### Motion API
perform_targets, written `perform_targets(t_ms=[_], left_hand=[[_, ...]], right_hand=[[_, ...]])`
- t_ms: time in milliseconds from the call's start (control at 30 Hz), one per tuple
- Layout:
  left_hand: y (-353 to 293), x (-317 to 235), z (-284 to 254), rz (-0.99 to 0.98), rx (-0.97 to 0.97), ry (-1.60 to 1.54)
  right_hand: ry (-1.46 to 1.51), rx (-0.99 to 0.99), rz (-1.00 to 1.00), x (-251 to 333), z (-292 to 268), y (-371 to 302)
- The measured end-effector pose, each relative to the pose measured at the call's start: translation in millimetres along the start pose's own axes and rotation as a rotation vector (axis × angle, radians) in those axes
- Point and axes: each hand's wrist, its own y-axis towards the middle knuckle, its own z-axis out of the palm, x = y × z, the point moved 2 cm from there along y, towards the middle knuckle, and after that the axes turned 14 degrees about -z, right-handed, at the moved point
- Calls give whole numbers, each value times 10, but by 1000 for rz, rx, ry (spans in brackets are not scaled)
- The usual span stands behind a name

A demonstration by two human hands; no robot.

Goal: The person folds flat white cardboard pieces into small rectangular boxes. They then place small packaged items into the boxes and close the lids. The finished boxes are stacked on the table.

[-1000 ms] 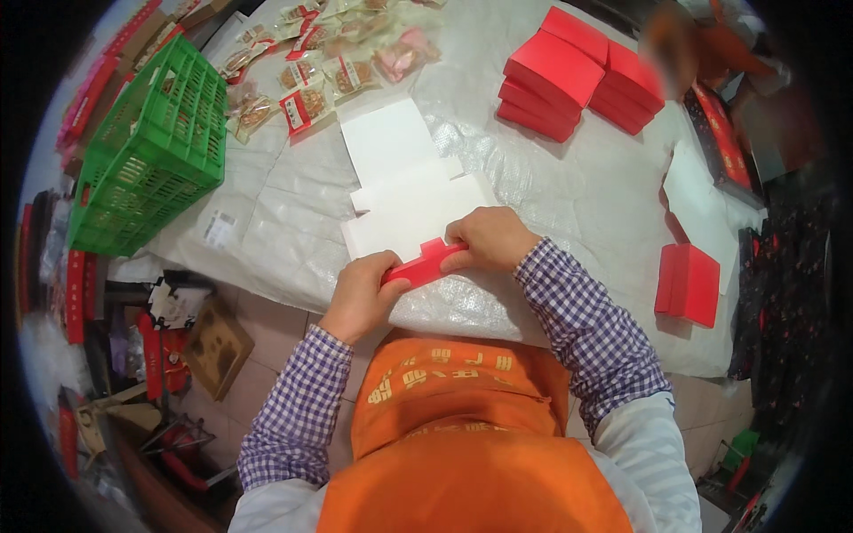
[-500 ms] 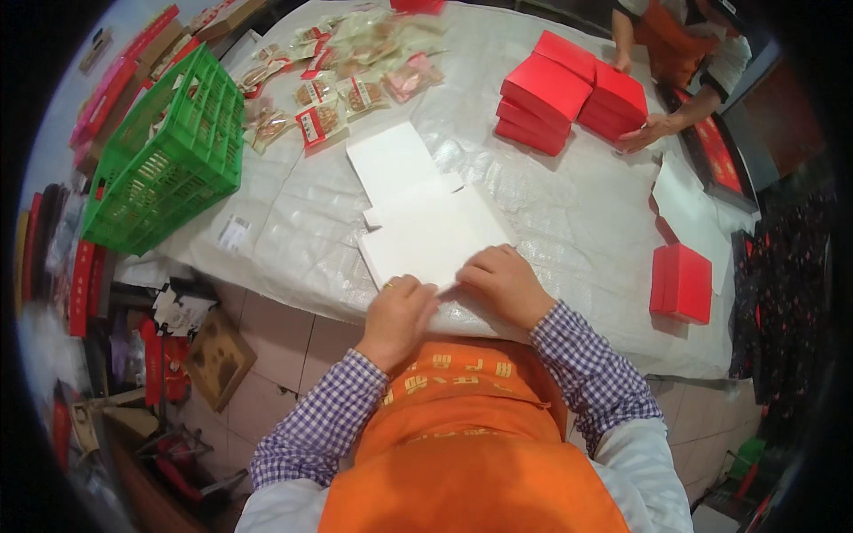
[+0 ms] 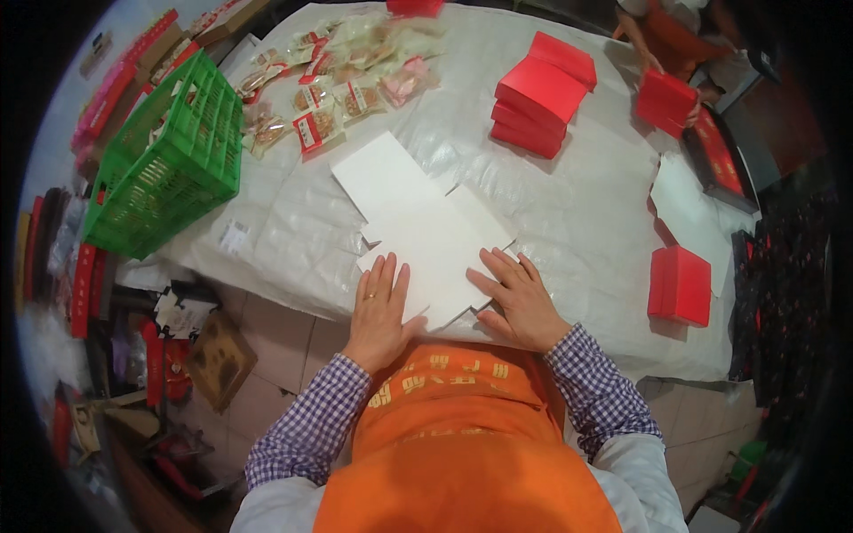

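A white flat cardboard box blank (image 3: 418,233), with flaps and a long lid panel pointing away from me, lies at the near edge of the covered table. My left hand (image 3: 380,306) rests on its near left side, palm down with the fingers stretched out. Opposite it, my right hand (image 3: 518,302) lies on the near right side, fingers spread. Neither hand grips anything. At the near end, a flap of the blank lies out between my two hands.
Packaged snacks (image 3: 333,107) are strewn at the far left beside a green crate (image 3: 169,155). Red boxes (image 3: 538,102) are stacked at the far right. Another red box (image 3: 680,286) sits near the right edge. A co-worker's hands hold a red box (image 3: 665,102).
My fingers have gone from curled at the blank's near edge to spread flat on it. The near flap now lies out toward me. The co-worker has lifted red boxes away from the stack.
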Motion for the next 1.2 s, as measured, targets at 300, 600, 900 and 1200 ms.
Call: perform_targets(t_ms=[300, 600, 900, 1200], left_hand=[[10, 270, -124, -118, -226, -379], [140, 418, -363, 138, -2, -135], [515, 310, -356, 470, -109, 12], [587, 4, -211, 464, 77, 43]], right_hand=[[63, -374, 177, -220, -200, 328], [79, 28, -36, 136, 126, 494], [146, 142, -138, 65, 138, 436], [67, 1, 96, 522, 277, 556]])
